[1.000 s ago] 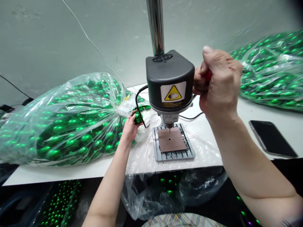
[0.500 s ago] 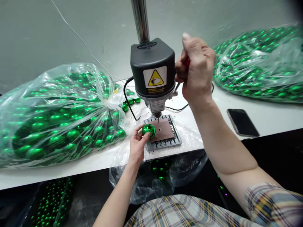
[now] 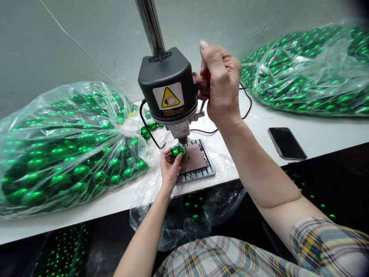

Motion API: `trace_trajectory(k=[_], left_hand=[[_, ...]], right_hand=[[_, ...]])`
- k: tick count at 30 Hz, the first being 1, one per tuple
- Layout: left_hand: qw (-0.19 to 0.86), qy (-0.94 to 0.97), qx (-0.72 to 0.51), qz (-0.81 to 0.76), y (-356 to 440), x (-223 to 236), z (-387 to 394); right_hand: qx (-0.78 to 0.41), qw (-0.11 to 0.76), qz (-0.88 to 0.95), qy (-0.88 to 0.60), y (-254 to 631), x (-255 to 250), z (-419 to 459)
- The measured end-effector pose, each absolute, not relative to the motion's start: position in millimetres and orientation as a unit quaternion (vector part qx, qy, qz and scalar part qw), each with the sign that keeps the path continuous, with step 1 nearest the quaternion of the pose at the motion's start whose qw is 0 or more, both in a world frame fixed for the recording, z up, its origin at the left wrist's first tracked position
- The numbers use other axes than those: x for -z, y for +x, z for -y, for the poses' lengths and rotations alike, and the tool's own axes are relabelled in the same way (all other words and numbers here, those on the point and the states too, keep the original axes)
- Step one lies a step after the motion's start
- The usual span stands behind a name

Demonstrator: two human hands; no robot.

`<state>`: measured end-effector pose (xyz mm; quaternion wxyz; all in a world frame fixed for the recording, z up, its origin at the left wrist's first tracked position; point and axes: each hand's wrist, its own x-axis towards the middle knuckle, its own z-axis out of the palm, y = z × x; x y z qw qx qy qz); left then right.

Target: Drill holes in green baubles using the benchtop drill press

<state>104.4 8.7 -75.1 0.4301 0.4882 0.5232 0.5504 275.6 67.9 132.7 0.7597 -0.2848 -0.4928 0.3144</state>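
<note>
Green and mirror-bright, the ball (image 3: 178, 151) is held in the left hand (image 3: 169, 167), above the left part of the brown pad (image 3: 196, 161) and close beside the thin drill bit (image 3: 185, 147); whether bit and ball touch cannot be told. The fingers of the left hand are clamped on the ball, with the thumb laid along its near side. The fingers of the right hand (image 3: 221, 82) are wrapped around the red handle (image 3: 208, 77) at the side of the black drill head (image 3: 167, 84). For good work, the ball is best centred under the bit and seated on the dark hole (image 3: 188, 157) in the pad before the handle is pulled, since a round, slick surface can probably be skidded off by a point that meets it off-centre. Pressure should be applied gently and straight down, as a thin shell, if that is what it is, could be cracked. The fingertips should be kept low on the sides, clear of the bit, and dark shavings on the grey base plate (image 3: 211, 169) should not be allowed under the ball.
</note>
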Motion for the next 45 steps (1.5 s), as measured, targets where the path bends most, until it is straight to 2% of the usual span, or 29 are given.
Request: trace_trajectory(k=[7, 19, 27, 37, 45], left_hand=[[0.418, 0.535, -0.515, -0.522, 103.7, 81.4, -11.1], [0.259, 0.67, -0.45, -0.531, 110.1, 84.8, -4.0], [0.3, 0.654, -0.457, -0.522, 110.6, 83.6, -7.1], [0.315, 0.645, -0.47, -0.514, 110.6, 83.0, -8.6], [0.318, 0.643, -0.471, -0.513, 111.1, 85.4, -8.0]], right_hand=[[-0.35, 0.768, 0.434, -0.316, 271.8, -146.6, -62.1], [-0.347, 0.765, 0.431, -0.33, 270.7, -147.7, -65.1], [-0.349, 0.767, 0.452, -0.291, 273.2, -142.7, -59.4], [-0.198, 0.837, 0.474, -0.188, 266.7, -103.8, -25.8], [-0.147, 0.84, 0.493, -0.173, 265.7, -68.9, -7.9]])
